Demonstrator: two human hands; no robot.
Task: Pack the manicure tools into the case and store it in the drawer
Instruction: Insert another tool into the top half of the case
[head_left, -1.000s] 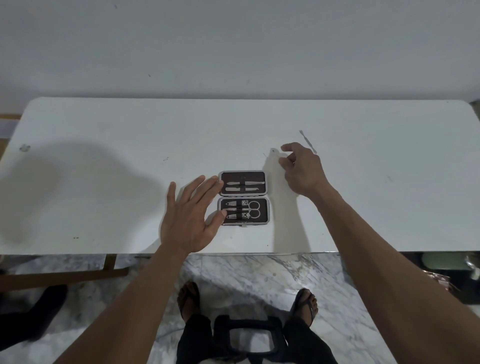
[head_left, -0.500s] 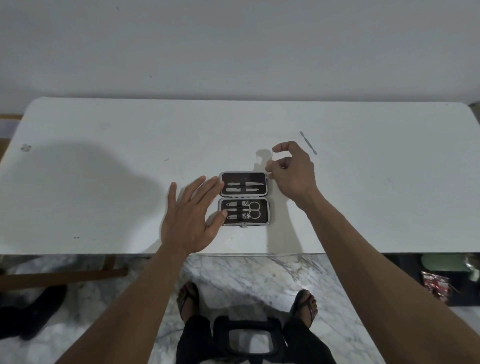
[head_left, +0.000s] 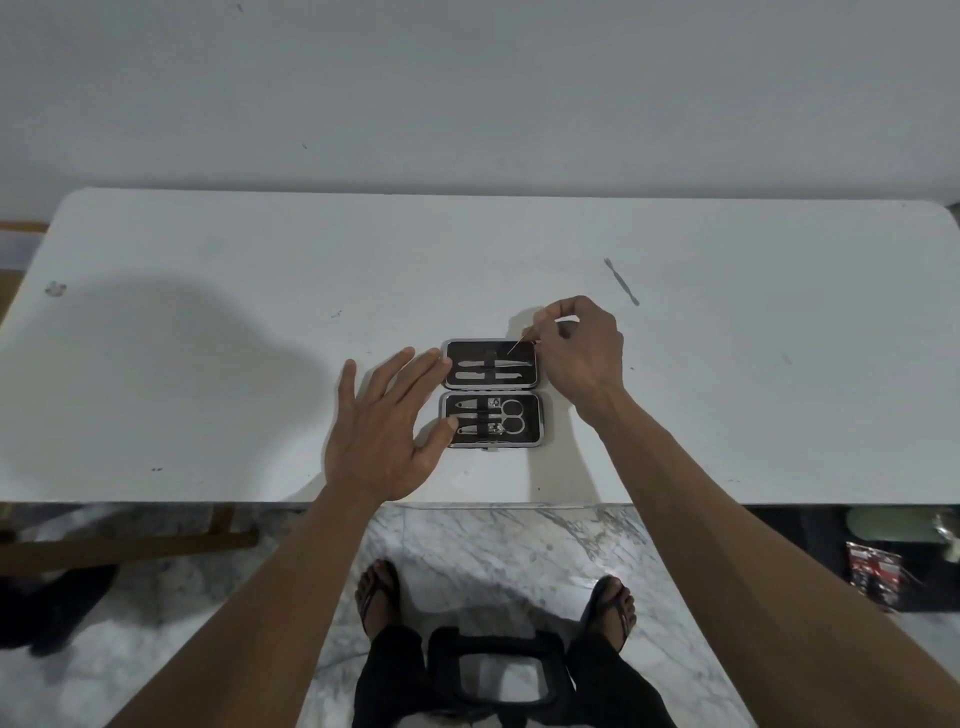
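Note:
A small manicure case (head_left: 491, 393) lies open flat near the front of the white table (head_left: 208, 332), its dark halves holding several metal tools, scissors among them. My left hand (head_left: 387, 428) rests flat with fingers spread against the case's left edge. My right hand (head_left: 579, 348) hovers over the case's upper right corner and pinches a thin metal tool (head_left: 521, 344) whose tip points down into the upper half. Another slim metal tool (head_left: 622, 281) lies loose on the table, behind and to the right of my right hand.
The table's front edge runs just below the case. Beneath it are a marble floor, my sandalled feet (head_left: 377, 597), a wooden frame (head_left: 130, 545) at the left and some packets (head_left: 872, 571) at the right. A grey wall stands behind the table.
My right hand picked a thin tool off the table and carried it left and toward me, to the case's upper right corner. My left hand stayed put beside the case.

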